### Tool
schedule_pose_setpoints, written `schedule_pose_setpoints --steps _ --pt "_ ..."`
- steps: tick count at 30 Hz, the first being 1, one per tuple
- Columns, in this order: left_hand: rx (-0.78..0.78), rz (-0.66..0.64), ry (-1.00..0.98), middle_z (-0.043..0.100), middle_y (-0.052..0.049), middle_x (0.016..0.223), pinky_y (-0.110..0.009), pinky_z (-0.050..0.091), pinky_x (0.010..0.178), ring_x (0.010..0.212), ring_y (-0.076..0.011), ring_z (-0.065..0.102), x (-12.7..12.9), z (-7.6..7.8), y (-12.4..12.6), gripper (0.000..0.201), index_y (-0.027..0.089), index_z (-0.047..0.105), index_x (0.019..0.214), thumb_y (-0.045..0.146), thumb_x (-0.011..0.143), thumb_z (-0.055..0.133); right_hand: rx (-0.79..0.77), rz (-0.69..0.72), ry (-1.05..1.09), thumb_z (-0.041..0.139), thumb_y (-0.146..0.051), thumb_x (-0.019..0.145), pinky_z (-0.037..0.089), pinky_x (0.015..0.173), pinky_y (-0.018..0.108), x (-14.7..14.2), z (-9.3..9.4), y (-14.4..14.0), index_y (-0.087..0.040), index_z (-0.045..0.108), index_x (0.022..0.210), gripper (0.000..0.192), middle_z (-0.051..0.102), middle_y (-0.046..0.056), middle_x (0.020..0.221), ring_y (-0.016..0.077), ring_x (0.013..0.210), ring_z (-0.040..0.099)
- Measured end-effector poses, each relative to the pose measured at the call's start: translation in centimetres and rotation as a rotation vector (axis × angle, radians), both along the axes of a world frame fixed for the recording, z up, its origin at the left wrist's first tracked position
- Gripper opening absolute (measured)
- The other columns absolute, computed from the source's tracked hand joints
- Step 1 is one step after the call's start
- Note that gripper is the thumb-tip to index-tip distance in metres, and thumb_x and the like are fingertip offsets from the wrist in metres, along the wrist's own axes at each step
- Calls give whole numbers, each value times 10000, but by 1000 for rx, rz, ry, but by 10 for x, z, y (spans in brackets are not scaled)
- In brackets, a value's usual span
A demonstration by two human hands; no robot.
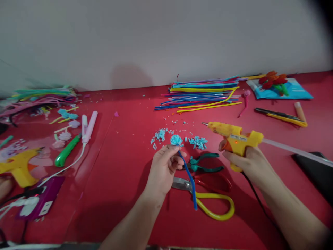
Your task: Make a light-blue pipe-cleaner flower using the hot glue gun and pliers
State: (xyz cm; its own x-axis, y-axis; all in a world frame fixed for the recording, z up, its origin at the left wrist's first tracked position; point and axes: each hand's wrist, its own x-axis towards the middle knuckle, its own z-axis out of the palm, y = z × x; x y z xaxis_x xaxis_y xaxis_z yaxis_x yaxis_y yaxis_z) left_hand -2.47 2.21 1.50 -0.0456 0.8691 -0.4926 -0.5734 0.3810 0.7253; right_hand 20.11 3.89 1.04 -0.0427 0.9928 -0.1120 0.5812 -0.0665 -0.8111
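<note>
In the head view, a blue pipe cleaner stem (189,177) is pinched near its top by the left hand (163,170). The hand is raised a little above the red table (125,146), with the palm turned toward the camera and the fingers curled in. The thumb and fingertips are closed around the stem just under a small fluffy light-blue flower head (176,140). The rest of the stem is left hanging down and to the right, past the wrist. The left arm is stretched up from the bottom edge of the picture.

A yellow glue gun (234,137) is gripped by the right hand (247,161). The fingers are wrapped tight around the handle, and the nozzle is pointed to the left — toward the flower head, but well apart from it. A clear glue stick (293,150) is seen poking out of the back of the gun. The right arm is stretched in from the lower right corner.

Under the hands, yellow-handled scissors (208,201) and green-handled pliers (205,163) are laid on the table. Little light-blue bits (197,142) are scattered just behind the flower head. Farther back, a pile of coloured pipe cleaners (203,92) is spread out. At the far left, a second yellow glue gun (18,166) is seen — only partly.
</note>
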Motion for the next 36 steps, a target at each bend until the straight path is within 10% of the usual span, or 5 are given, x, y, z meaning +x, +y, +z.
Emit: schedule_pose_setpoints --steps 9,16,25,36 --pt "9 -103 -9 680 -12 589 -91 372 345 396 -30 521 1 -4 2 86 113 644 712 188 743 674 -160 -86 -686 408 -543 843 369 487 278 27 -25 43 -139 647 681 496 666 141 639 248 607 645" --pt "-3 -12 60 663 -5 580 -114 353 340 373 -28 471 -1 -3 6 127 122 617 677 209 679 709 -28 23 -915 416 -498 904 409 576 328 15 -4 30 -132 656 698 484 669 178 662 297 668 666" --pt "50 69 100 635 20 581 -115 283 320 358 -16 424 -2 -2 6 137 131 594 683 228 678 691 386 740 -639 555 -159 851 427 763 293 -80 -1 43 -189 644 870 96 675 61 908 193 876 592" --pt "124 13 67 639 19 591 -114 294 320 354 -18 448 -5 -1 2 124 138 597 707 235 748 664 385 634 -275 526 -31 744 414 591 275 -87 -14 48 -189 598 722 175 639 35 698 165 650 574"
